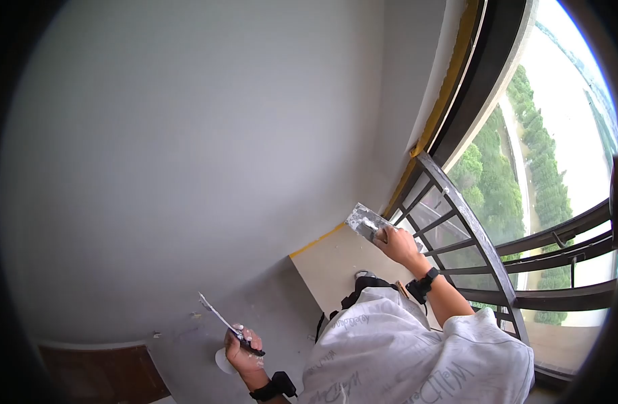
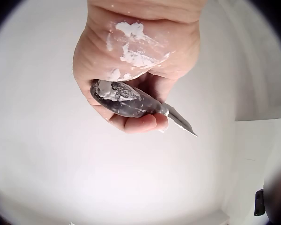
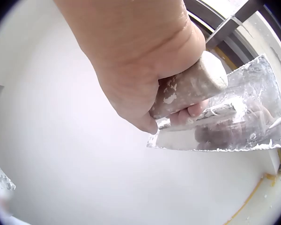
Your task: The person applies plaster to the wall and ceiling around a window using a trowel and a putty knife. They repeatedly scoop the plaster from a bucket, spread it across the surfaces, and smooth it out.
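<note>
My left hand [image 1: 244, 355] grips a putty knife [image 1: 218, 314] by its dark handle, the blade angled up and away toward the wall. White putty smears the palm and the handle end in the left wrist view. In my right hand [image 1: 398, 244] is a plastering trowel [image 1: 363, 220], held by its thick, putty-spotted handle. The trowel's wide metal blade [image 3: 234, 117] carries white putty along its edges and streaks across its face. It overlaps the corner between the wall and the window side in the head view.
A pale grey wall [image 1: 208, 135] fills most of the view. Right of it, a dark metal railing [image 1: 467, 212] stands before a window. Yellow tape [image 1: 450, 74] edges the window frame. A beige ledge [image 1: 329, 266] lies below; a brown panel [image 1: 103, 372] is at lower left.
</note>
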Demonstrator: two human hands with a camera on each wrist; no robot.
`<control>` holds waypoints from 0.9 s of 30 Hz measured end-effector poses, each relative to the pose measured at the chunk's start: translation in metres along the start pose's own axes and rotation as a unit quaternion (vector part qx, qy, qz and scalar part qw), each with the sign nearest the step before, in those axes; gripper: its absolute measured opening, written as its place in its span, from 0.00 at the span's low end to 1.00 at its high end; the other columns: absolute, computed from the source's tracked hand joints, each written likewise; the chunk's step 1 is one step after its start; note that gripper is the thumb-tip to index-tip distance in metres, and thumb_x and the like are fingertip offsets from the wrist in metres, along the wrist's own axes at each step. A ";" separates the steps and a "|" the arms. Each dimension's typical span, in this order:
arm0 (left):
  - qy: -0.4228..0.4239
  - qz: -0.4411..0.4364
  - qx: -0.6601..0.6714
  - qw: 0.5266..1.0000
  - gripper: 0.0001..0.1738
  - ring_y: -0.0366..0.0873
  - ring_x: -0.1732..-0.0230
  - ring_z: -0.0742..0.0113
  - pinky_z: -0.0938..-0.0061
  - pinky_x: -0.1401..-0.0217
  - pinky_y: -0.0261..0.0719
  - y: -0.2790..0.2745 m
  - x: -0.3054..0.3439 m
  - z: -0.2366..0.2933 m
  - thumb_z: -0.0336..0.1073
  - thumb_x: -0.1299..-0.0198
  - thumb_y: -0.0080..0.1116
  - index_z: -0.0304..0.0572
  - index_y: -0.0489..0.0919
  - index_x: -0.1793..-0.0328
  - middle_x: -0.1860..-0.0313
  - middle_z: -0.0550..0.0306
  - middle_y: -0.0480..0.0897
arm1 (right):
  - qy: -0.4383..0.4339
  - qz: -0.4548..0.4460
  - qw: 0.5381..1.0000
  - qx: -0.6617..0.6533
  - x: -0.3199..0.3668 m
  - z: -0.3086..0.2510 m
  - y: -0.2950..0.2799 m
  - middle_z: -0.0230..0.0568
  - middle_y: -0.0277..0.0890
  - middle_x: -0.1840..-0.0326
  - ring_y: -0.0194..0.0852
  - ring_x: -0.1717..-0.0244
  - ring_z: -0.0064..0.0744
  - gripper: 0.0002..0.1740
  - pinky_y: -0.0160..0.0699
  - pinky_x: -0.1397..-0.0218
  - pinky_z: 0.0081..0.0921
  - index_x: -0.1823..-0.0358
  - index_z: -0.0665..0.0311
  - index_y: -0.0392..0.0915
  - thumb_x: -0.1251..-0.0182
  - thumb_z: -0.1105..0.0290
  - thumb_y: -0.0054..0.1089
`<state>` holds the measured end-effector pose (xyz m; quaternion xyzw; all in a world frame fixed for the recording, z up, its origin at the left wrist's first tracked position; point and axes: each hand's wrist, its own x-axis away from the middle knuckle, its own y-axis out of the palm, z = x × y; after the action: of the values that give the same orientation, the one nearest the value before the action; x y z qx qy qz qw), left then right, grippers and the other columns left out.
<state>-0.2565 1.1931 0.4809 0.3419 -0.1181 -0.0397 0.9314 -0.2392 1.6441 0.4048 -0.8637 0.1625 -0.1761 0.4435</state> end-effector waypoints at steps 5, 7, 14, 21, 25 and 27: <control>0.011 0.029 0.002 1.000 0.14 0.70 0.81 0.65 0.73 0.83 0.67 0.011 0.000 -0.019 0.42 0.35 0.58 0.39 0.77 0.53 0.73 0.54 0.76 | 0.068 0.148 0.959 -0.230 -0.030 0.011 -0.004 0.40 0.70 0.83 0.73 0.79 0.34 0.21 0.74 0.72 0.34 0.70 0.67 0.70 0.33 0.55 0.63; 0.012 0.041 0.013 0.999 0.14 0.70 0.82 0.65 0.73 0.84 0.67 0.011 0.005 -0.025 0.42 0.35 0.58 0.39 0.76 0.53 0.73 0.54 0.76 | 0.052 0.178 0.879 -0.439 -0.052 -0.011 -0.029 0.34 0.70 0.81 0.67 0.79 0.23 0.19 0.67 0.73 0.26 0.68 0.65 0.70 0.31 0.57 0.62; 0.040 0.029 -0.003 0.999 0.14 0.69 0.79 0.68 0.73 0.81 0.68 0.006 0.010 -0.040 0.42 0.29 0.51 0.40 0.74 0.48 0.71 0.57 0.74 | -0.249 0.331 0.891 -0.185 -0.140 -0.045 -0.154 0.58 0.77 0.54 0.77 0.55 0.60 0.23 0.76 0.50 0.38 0.41 0.69 0.66 0.33 0.68 0.62; 0.040 0.027 0.022 0.999 0.12 0.69 0.78 0.67 0.73 0.79 0.68 0.026 0.006 -0.035 0.40 0.27 0.48 0.40 0.73 0.47 0.70 0.56 0.75 | -0.213 0.372 0.856 -0.290 -0.180 -0.085 -0.236 0.51 0.79 0.70 0.80 0.70 0.49 0.20 0.78 0.62 0.38 0.50 0.70 0.70 0.27 0.58 0.57; 0.035 0.020 0.004 0.999 0.12 0.69 0.78 0.67 0.73 0.79 0.68 0.038 0.004 -0.034 0.40 0.27 0.47 0.40 0.74 0.48 0.70 0.56 0.75 | -0.249 0.413 0.839 -0.254 -0.197 -0.096 -0.253 0.52 0.78 0.73 0.78 0.74 0.54 0.21 0.77 0.66 0.39 0.55 0.70 0.69 0.26 0.56 0.56; 0.032 0.025 0.008 0.999 0.12 0.69 0.78 0.68 0.73 0.79 0.68 0.041 0.005 -0.036 0.41 0.28 0.48 0.41 0.74 0.49 0.70 0.56 0.75 | -0.239 0.438 0.850 -0.167 -0.211 -0.088 -0.255 0.57 0.79 0.72 0.78 0.72 0.61 0.21 0.77 0.65 0.40 0.58 0.70 0.68 0.27 0.55 0.56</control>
<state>-0.2432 1.2460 0.4820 0.3470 -0.0972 -0.0044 0.9328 -0.4338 1.8147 0.6286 -0.7794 0.4398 0.2779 0.3490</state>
